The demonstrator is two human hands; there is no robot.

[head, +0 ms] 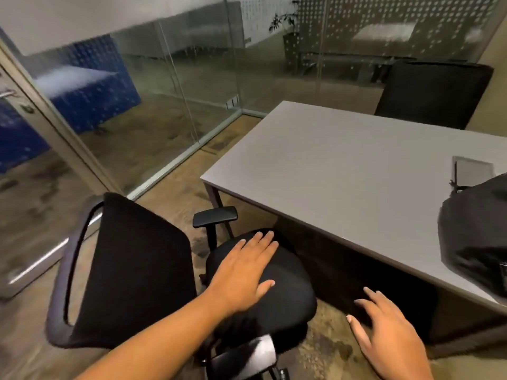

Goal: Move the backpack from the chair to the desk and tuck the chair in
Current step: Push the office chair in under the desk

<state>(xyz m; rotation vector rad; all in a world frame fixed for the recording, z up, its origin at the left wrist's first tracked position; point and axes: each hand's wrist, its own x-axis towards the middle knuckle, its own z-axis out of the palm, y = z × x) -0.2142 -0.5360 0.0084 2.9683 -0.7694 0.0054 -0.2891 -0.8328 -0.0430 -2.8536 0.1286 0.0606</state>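
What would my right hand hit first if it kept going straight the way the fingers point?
Probably the dark panel under the desk; the right hand points up-left toward it, though depth is unclear.

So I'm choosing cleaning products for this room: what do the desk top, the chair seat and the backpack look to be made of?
The grey rectangular desk top looks like matte laminate: flat, even colour, soft sheen. The black padded chair seat appears to be woven fabric, dull and rounded at its edges. The black backpack on the desk looks like synthetic cloth, possibly nylon: creased, with faint shine. It is blurred, so that is uncertain.
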